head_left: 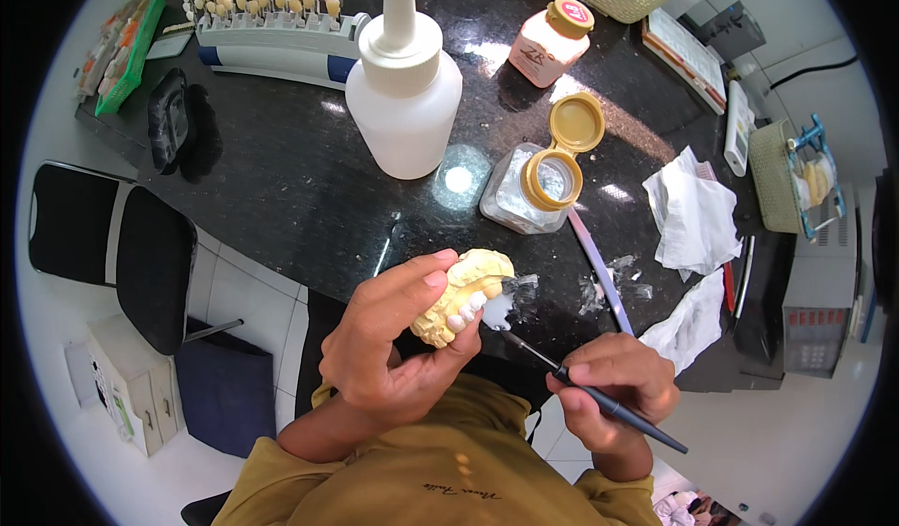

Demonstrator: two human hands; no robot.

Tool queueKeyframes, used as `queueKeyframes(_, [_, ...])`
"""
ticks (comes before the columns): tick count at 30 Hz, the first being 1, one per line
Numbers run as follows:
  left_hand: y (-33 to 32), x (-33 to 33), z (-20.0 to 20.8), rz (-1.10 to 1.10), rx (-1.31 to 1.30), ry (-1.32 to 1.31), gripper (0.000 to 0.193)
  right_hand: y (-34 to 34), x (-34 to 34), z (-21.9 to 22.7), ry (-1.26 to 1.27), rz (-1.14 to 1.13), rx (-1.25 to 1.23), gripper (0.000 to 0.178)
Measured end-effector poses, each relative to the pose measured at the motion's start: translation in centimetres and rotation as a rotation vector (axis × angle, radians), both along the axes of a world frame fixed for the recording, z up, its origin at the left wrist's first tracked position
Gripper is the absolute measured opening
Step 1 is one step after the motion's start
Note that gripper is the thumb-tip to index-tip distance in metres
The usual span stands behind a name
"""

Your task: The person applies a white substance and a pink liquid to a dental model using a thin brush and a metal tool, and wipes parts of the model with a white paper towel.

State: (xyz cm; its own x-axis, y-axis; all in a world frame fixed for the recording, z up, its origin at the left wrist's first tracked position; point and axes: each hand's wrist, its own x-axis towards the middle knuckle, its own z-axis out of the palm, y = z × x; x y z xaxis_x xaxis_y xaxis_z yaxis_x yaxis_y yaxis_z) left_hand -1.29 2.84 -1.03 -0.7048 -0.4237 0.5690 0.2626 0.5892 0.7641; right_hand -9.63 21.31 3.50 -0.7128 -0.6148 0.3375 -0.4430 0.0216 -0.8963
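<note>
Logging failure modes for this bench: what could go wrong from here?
The left hand pinches the yellow cast, thumb by the white teeth; a slip could smudge or drop it. The right hand holds a slim tool near the cast; a jerk might scratch it. The clear jar stands open nearby; a bump could spill it.

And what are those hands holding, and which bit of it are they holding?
The left hand holds the tooth model by its edges. The right hand holds the brush by its dark handle.

Tabletop (281, 152) leaves room leftward — white bottle (403, 119), open jar (510, 197) block ahead.
</note>
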Motion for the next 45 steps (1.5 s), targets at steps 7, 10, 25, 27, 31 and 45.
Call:
queueKeyframes(7, [0.0, -0.4, 0.1, 0.061, -0.008, 0.030, 0.045, -1.3, 0.1, -0.3, 0.201, 0.040, -0.111, 0.031])
queueKeyframes(10, [0.0, -0.5, 0.3, 0.094, -0.019, 0.040, 0.043, -1.7, 0.3, -0.6, 0.234, 0.035, -0.134, 0.032])
queueKeyframes(25, [0.1, -0.6, 0.2, 0.107, -0.022, 0.056, 0.040, -1.8, 0.2, -0.7, 0.270, 0.062, -0.095, 0.031])
queueKeyframes(27, [0.1, -0.7, 0.3, 0.108, -0.021, 0.060, 0.040, -1.7, 0.2, -0.7, 0.271, 0.048, -0.100, 0.031])
queueKeyframes(31, [0.1, -0.7, 0.1, 0.105, -0.025, 0.068, 0.040, -1.9, 0.2, -0.8, 0.267, 0.059, -0.107, 0.031])
queueKeyframes(45, [0.1, -0.7, 0.0, 0.110, -0.029, 0.077, 0.039, -1.9, 0.1, -0.8, 0.283, 0.065, -0.099, 0.031])
